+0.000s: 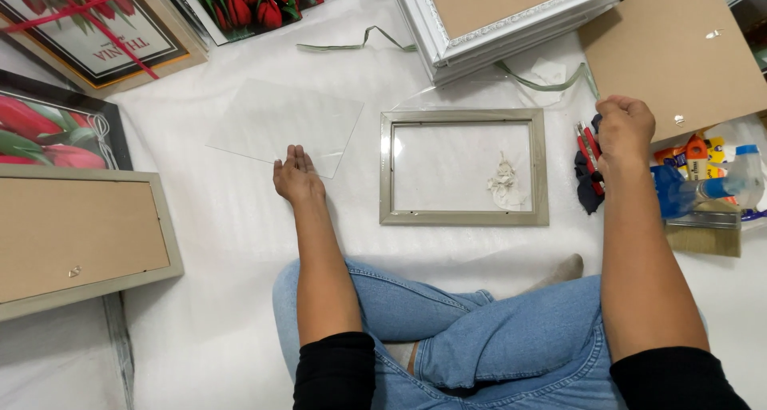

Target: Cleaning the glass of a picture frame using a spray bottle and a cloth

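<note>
My left hand point(297, 176) lies flat, steadying the glass point(285, 124), while my right hand point(621, 130) closes on the pliers point(587, 148) beside the frame point(464, 167).

Ahead of me lie an empty grey frame point(464, 217), stacked white frames point(487, 39), a brown backing board point(679, 51) and tulip pictures point(248, 3).

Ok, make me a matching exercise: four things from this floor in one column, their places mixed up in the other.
Things:
1. glass sheet
2. empty frame
3. spray bottle
4. stack of white frames

Places:
A. far right, beside a brush
B. under the left hand's fingertips
C. top centre, backing side up
D. in front of the knees, with a crumpled white scrap inside

Pairs: 1-B, 2-D, 3-A, 4-C
</note>
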